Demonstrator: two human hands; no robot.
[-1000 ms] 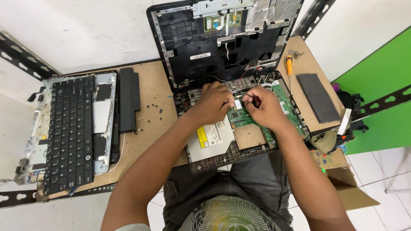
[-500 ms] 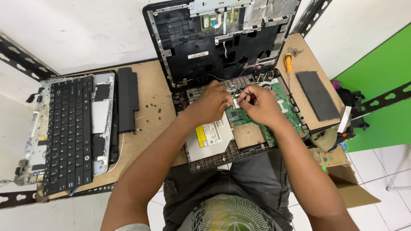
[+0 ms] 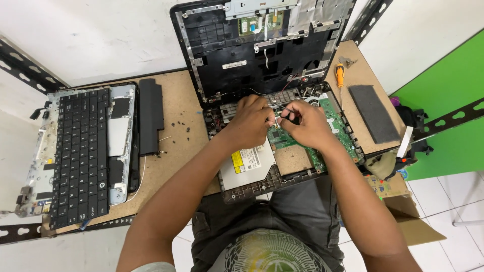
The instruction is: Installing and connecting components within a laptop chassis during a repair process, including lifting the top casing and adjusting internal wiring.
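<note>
Right-hand grip (image 3: 302, 121) pinches thin tweezers (image 3: 282, 108) over the green motherboard (image 3: 338, 131); left hand (image 3: 252, 118) pinches something tiny, brace both wrists.

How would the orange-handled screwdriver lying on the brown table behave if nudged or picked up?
The orange-handled screwdriver looks slim and round, so a sideways nudge would probably roll it across the flat brown table. It lies close to the table's far edge, so it might roll off. Small and rigid, it should lift easily without bending; its handle surface is too small to judge for grip.
</note>
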